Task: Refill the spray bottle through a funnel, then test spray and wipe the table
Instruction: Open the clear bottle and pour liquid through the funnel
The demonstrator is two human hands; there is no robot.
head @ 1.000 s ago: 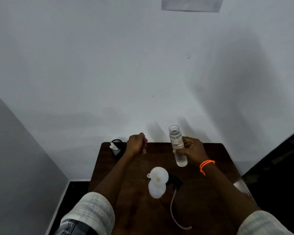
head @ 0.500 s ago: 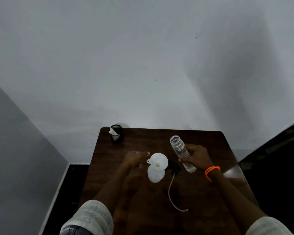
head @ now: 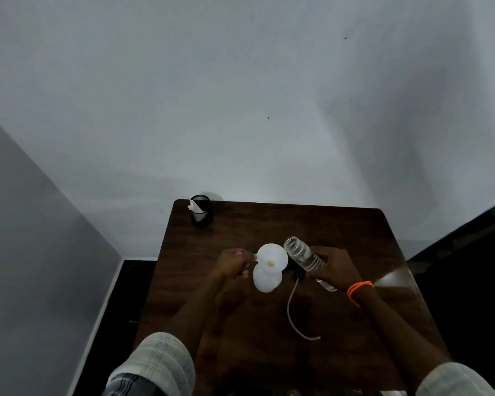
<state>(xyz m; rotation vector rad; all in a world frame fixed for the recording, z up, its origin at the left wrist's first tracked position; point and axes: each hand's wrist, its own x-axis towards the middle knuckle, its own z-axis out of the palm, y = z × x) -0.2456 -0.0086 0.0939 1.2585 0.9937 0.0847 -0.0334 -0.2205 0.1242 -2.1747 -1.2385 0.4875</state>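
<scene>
A white spray bottle [head: 265, 282] stands mid-table with a white funnel [head: 272, 260] seated in its neck. My right hand [head: 337, 265] grips a clear, uncapped water bottle [head: 303, 254], tilted with its mouth at the funnel's right rim. I cannot tell whether water is flowing. My left hand [head: 232, 264] rests just left of the funnel by its small tab, fingers closed around a small pink cap [head: 238, 252]. The black spray head [head: 296, 272] lies behind the bottle, and its pale tube [head: 290, 310] trails toward me.
The dark wooden table [head: 269, 224] sits against a white wall. A black mesh cup [head: 202, 210] holding a white cloth or tissue stands at the far left corner. Dark floor shows past both side edges.
My right hand lowered and tipped the water bottle toward the funnel. My left hand came from the back of the table to the funnel's left side. The view dipped downward.
</scene>
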